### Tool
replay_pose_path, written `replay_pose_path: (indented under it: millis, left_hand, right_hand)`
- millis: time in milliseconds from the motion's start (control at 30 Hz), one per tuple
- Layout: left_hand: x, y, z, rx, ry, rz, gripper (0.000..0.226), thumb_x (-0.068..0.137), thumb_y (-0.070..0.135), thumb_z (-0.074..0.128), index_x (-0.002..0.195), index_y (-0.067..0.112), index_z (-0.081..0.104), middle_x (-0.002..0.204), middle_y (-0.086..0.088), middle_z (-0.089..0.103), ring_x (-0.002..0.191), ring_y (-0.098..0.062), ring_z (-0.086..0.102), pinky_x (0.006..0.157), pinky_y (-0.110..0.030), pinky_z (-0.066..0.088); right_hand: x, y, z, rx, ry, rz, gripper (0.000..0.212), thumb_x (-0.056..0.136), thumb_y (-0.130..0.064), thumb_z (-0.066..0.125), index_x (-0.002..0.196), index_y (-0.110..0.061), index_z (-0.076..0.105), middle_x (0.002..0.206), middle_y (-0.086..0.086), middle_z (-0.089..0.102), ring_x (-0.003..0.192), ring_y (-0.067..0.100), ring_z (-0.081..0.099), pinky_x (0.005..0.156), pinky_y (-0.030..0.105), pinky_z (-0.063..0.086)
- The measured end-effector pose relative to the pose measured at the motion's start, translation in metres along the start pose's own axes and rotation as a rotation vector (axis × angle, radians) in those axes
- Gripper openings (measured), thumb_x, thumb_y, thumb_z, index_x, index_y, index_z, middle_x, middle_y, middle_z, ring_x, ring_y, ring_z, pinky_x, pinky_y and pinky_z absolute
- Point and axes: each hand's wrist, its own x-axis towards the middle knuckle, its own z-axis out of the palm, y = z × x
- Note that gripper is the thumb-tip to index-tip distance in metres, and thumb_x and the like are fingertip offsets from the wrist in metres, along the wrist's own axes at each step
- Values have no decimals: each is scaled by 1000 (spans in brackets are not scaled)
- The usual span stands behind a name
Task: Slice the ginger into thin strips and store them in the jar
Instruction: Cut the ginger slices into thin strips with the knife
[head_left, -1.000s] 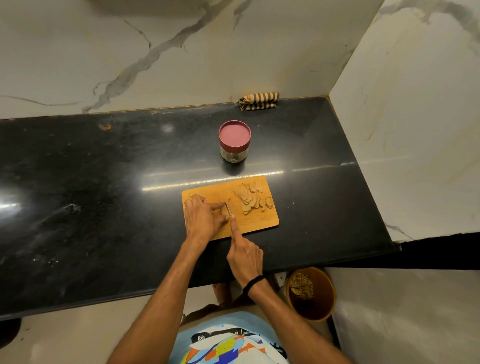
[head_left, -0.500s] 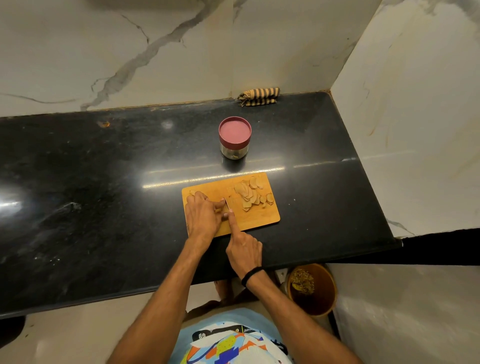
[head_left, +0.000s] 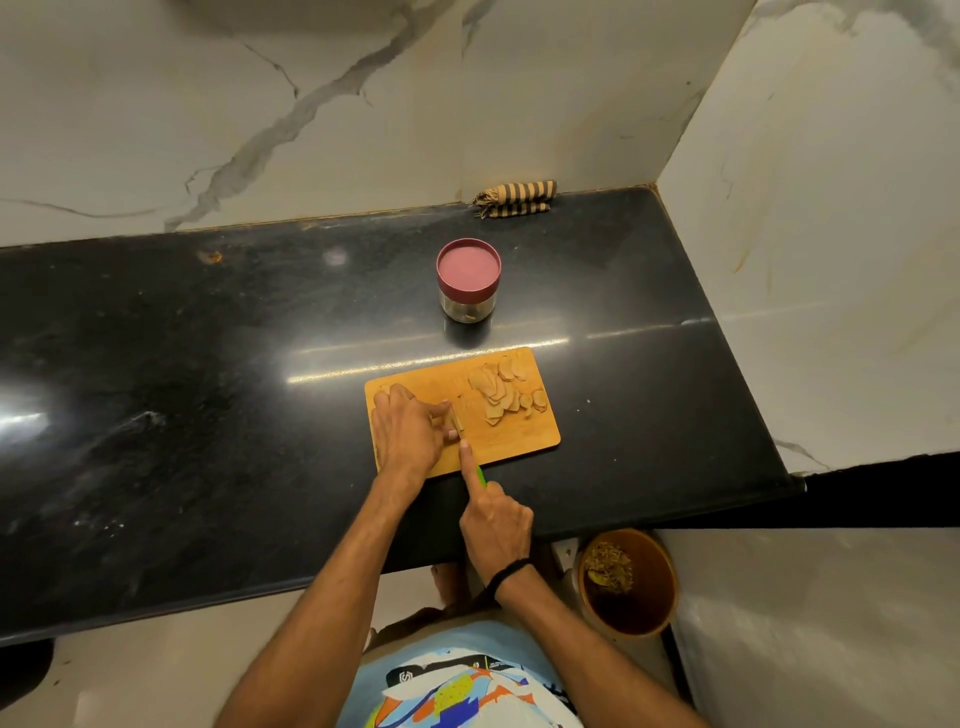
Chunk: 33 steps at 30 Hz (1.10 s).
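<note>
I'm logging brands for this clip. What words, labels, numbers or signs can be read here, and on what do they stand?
Nothing here can be read as text.
On the shirt: a white emblem and small print on a black patch, too blurred to read.
On the jar: no label shows.
On the cutting board: no markings show.

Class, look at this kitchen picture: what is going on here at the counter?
A person is slicing ginger on a board. The left hand holds the ginger down; the right hand grips a green-handled knife, forefinger stretched along it. Cut slices lie on the board's right half. The jar stands beyond it, lid on.
</note>
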Motion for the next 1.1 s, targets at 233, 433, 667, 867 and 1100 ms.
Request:
replay_pose_path:
  millis: [233, 433, 667, 867, 1100]
  left_hand:
    - [-1, 0, -1, 8, 3, -13, 52, 80, 53, 74, 129, 37, 65, 99, 2, 40, 93, -17, 32, 79, -29, 35]
    - [0, -3, 0, -24, -4, -14, 54, 77, 53, 77, 128, 37, 66, 99, 3, 37, 95, -16, 30, 79, -28, 30]
    - [0, -5, 1, -24, -4, -3, 56, 76, 56, 77, 129, 40, 64, 100, 4, 35, 95, -16, 29, 80, -28, 31]
    - [-3, -8, 2, -41, 19, 11, 57, 76, 57, 76, 129, 40, 64, 102, 4, 35, 95, -15, 29, 79, -27, 31]
    - [-4, -8, 2, -43, 1, 18, 57, 80, 56, 74, 132, 38, 62, 105, 3, 36, 96, -15, 29, 81, -27, 31]
  right_hand:
    - [-13, 10, 1, 33, 9, -21, 79, 77, -6, 72, 147, -28, 44, 52, -1, 41, 39, 8, 24, 36, 22, 25]
    - [-6, 8, 0, 88, 28, 6, 83, 75, -4, 73, 148, -27, 41, 52, -4, 34, 38, 8, 23, 37, 23, 21]
    - [20, -1, 0, 181, 0, 34, 85, 80, -5, 69, 152, -31, 31, 52, -4, 38, 39, 9, 30, 39, 27, 26]
    - [25, 0, 2, 229, -7, 38, 82, 86, -4, 61, 154, -32, 24, 54, -3, 44, 41, 10, 34, 40, 27, 28]
    - [16, 1, 2, 244, 36, 15, 77, 85, -4, 63, 152, -26, 32, 51, -6, 39, 40, 6, 27, 39, 23, 23]
